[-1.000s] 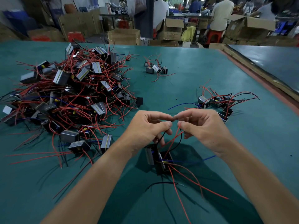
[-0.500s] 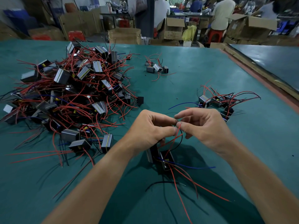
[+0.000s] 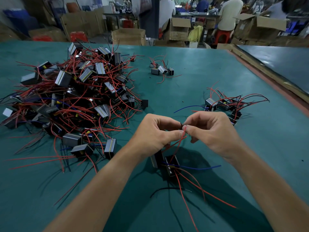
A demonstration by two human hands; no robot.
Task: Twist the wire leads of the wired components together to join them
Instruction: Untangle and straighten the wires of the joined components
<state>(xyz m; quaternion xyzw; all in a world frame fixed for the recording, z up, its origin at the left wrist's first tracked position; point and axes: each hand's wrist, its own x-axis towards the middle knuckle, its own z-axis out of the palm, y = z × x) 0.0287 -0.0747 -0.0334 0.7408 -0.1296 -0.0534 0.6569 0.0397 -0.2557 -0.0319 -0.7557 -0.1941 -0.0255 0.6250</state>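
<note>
Btm ctr: thin red, blue & black insulated leads (image 3: 184,195) trail limp over the matte teal desk (image 3: 184,91) from two boxy black components (image 3: 168,162) w/ banded metal cores. Just above, the hands meet. The left hand (image 3: 155,133) pinches the leads below the tips, and the right hand (image 3: 212,131) pinches the wire ends (image 3: 183,129). To do it well, probably: left anchors firm, right rolls one way, tight & even, no stray strands. Mid right sits a small wired cluster (image 3: 224,104). Upper left is a springy tangled pile (image 3: 80,91), w/ cardboard boxes (image 3: 127,36) beyond.
</note>
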